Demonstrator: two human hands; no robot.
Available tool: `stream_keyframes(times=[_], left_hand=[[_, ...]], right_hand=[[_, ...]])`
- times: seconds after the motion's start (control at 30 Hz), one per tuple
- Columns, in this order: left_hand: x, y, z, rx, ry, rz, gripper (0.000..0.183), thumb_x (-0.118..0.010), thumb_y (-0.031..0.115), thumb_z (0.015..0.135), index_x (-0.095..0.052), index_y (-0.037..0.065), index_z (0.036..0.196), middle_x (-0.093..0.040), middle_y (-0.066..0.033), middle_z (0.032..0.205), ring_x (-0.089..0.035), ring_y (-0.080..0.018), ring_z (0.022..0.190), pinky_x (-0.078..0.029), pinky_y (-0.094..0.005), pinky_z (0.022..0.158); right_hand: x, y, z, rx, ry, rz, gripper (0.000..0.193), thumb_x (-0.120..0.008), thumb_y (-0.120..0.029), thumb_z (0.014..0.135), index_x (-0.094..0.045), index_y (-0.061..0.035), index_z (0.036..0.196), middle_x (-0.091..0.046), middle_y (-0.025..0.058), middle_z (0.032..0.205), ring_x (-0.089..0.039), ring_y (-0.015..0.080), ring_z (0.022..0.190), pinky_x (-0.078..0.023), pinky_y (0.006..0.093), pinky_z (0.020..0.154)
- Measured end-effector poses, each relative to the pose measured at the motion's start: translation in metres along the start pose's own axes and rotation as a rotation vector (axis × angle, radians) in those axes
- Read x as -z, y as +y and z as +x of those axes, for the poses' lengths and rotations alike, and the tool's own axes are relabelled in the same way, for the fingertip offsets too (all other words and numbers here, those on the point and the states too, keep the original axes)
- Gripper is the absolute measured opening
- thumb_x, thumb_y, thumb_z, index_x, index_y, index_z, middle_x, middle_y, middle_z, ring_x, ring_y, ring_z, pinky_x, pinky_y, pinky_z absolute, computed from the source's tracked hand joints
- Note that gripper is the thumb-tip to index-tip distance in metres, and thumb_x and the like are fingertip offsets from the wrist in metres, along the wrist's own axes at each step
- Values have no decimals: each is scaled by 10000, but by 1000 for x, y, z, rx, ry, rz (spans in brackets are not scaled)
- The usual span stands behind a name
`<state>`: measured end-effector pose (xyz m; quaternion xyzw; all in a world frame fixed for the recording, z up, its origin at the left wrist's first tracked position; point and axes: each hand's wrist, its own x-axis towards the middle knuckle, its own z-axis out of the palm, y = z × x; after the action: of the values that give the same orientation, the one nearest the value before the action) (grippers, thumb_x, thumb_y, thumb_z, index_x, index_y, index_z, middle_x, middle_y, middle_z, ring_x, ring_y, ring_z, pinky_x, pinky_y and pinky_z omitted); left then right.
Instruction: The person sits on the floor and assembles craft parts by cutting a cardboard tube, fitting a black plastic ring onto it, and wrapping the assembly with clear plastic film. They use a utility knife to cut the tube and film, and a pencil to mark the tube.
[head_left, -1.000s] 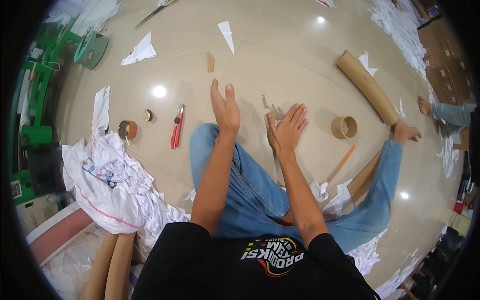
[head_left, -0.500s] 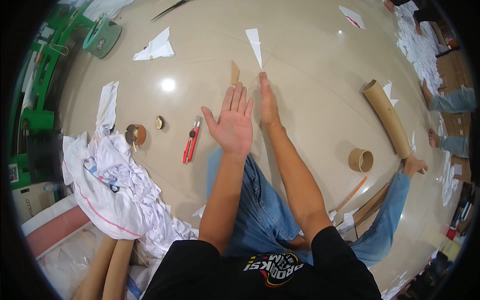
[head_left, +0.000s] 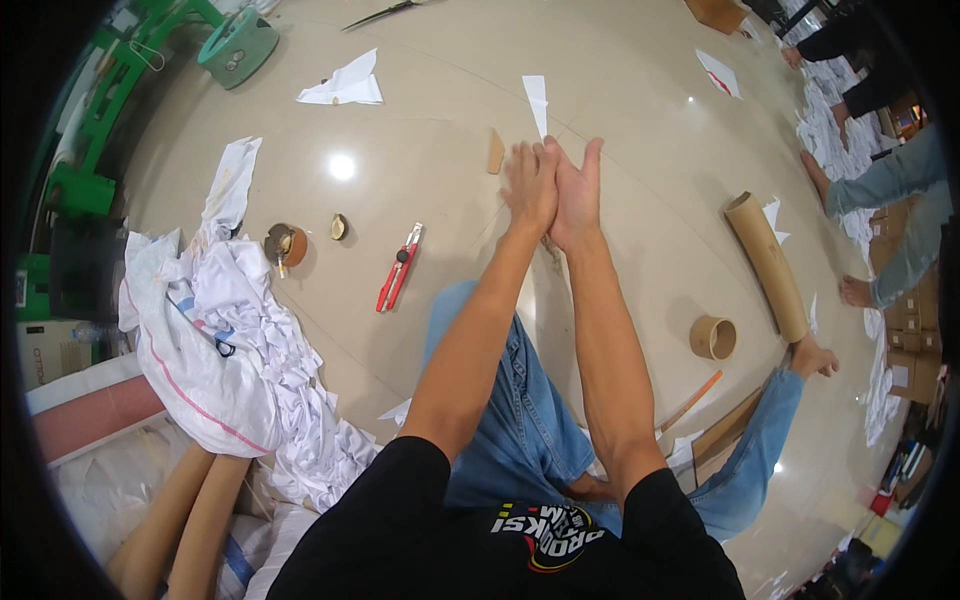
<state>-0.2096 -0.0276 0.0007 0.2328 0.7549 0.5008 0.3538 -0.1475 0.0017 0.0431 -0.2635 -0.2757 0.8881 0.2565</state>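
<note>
Hands: left hand (head_left: pixel 530 187) against right hand (head_left: pixel 577 195) | glossy beige floor (head_left: pixel 620 110)

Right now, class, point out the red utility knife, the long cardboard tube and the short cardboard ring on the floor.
red utility knife (head_left: pixel 399 267), head view, middle of its handle.
long cardboard tube (head_left: pixel 766 264), head view, mid-length of its side.
short cardboard ring (head_left: pixel 712 338), head view, its near rim.

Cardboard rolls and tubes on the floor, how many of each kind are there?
Long cardboard tube: 1
Short wide cardboard ring: 1
Tape rolls: 2, the other being the smaller roll
Total: 4
</note>
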Motion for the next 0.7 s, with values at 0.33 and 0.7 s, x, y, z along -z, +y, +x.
stream_keyframes(times=[0.33,0.7], left_hand=[[0,33,-60,-541,-13,-569,846,-372,583,1136,-174,3,1719,-170,-168,1804,-98,-285,1677,-122,-387,1333],[-4,-44,-53,-469,285,221,632,-622,365,1055,-509,-14,1547,-398,-258,1650,-325,-446,1550,-259,-626,1237]], right_hand=[[62,30,10,191,-29,-401,759,-314,-596,1160,-344,-43,1679,-488,165,1632,-420,281,1534,-318,375,1269],[48,-96,-155,357,56,-642,938,-458,-719,1050,-344,-20,1665,-482,220,1626,-462,318,1503,-292,459,1244]])
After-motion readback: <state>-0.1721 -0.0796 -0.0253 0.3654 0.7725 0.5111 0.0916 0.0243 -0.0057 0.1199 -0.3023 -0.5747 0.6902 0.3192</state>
